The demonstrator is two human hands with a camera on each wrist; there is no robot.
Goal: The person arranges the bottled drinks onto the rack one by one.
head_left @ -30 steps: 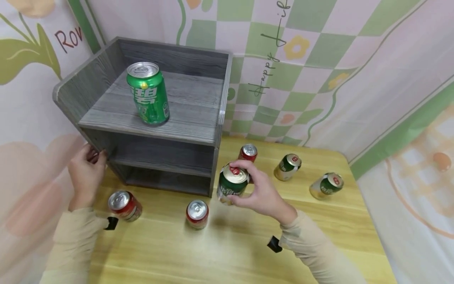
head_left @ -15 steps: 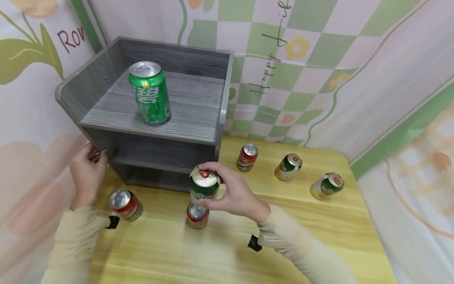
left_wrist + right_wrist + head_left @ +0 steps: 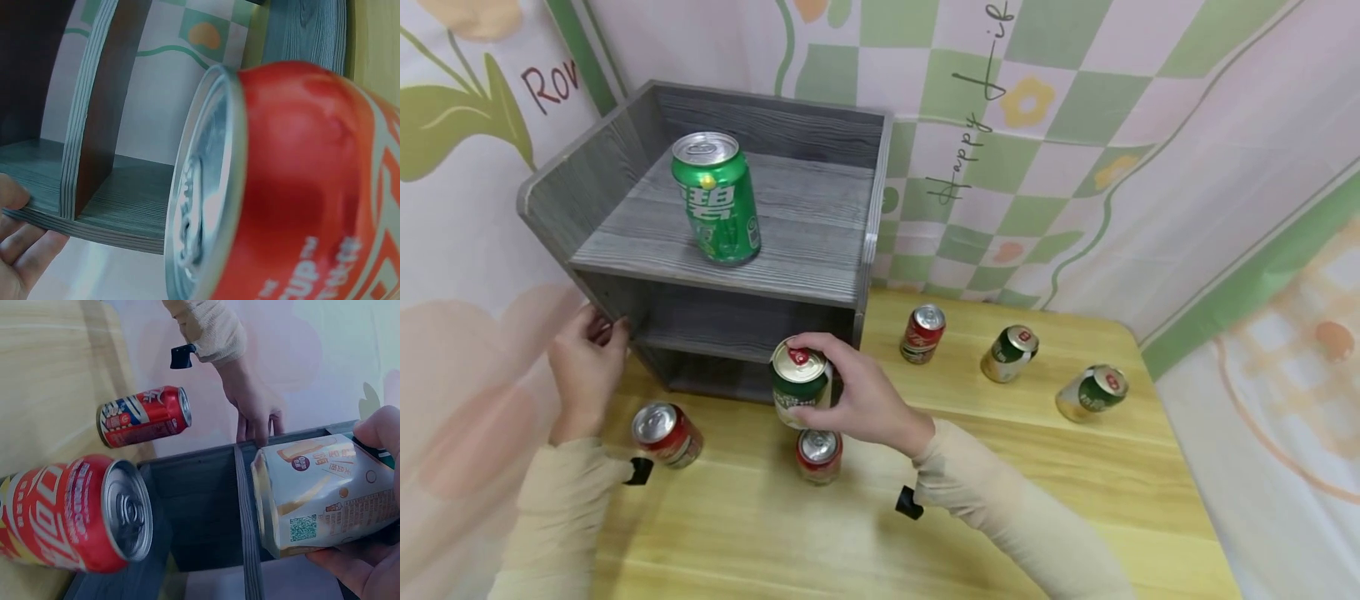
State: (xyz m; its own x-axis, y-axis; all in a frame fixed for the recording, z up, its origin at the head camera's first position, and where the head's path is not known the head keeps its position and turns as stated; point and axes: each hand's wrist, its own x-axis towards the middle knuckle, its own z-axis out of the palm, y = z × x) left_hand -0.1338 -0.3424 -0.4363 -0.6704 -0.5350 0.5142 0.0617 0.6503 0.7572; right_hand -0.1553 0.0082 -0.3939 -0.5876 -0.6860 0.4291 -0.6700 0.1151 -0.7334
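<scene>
My right hand [image 3: 865, 396] grips a green-and-gold drink can [image 3: 801, 379] by its sides, upright in front of the lower openings of the grey wooden shelf [image 3: 752, 292]. In the right wrist view, the can's pale side with a QR code [image 3: 304, 528] faces the camera. On the shelf's left side panel, my left hand [image 3: 587, 358] pinches the front edge between thumb and fingers, as the left wrist view shows. A green soda can [image 3: 718, 204] stands on the top board. Just below the held can, a red cola can [image 3: 818, 458] stands on the table.
Another red can [image 3: 666, 433] stands near the left forearm. To the shelf's right are a red can [image 3: 922, 333] and two green-and-gold cans, one nearer [image 3: 1009, 354] and one farther right [image 3: 1090, 393]. A patterned curtain [image 3: 985, 150] hangs behind the wooden table [image 3: 1000, 475].
My right hand has carried the green-and-gold can leftward, from beside the shelf's right edge to before its openings. The left hand keeps its place on the side panel.
</scene>
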